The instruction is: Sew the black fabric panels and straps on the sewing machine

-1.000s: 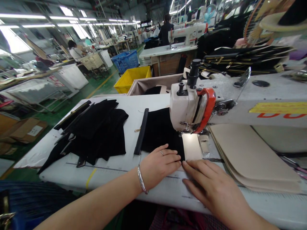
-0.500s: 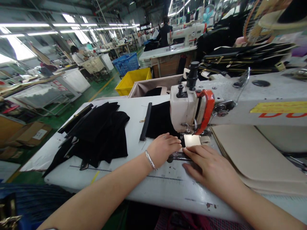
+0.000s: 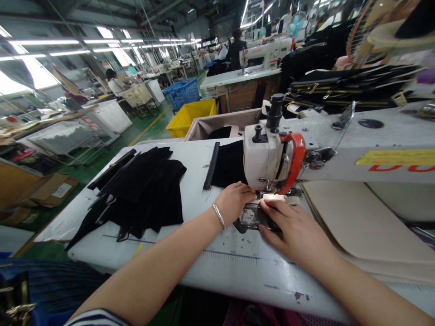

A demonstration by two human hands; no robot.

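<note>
My left hand, with a silver bangle at its wrist, lies with fingers extended on the near edge of a black fabric piece, beside the presser foot. That fabric passes under the sewing machine's head, and a dark zipper strip runs along its left end. My right hand rests with fingers spread, the fingertips on a small beige piece brightly lit below the needle area. Its thumb lies lower, near the worn metal plate. The stitching point is partly hidden by my fingers and the machine.
A pile of black fabric pieces with zippers lies on the table's left. Stacked beige panels are under the machine arm at right. Behind the table stand a fabric-lined bin, a yellow crate and a blue basket.
The black fabric and beige piece have slid away from me under the presser foot, baring more of the metal plate. My left hand has moved slightly forward with them. The view has shifted a little.
</note>
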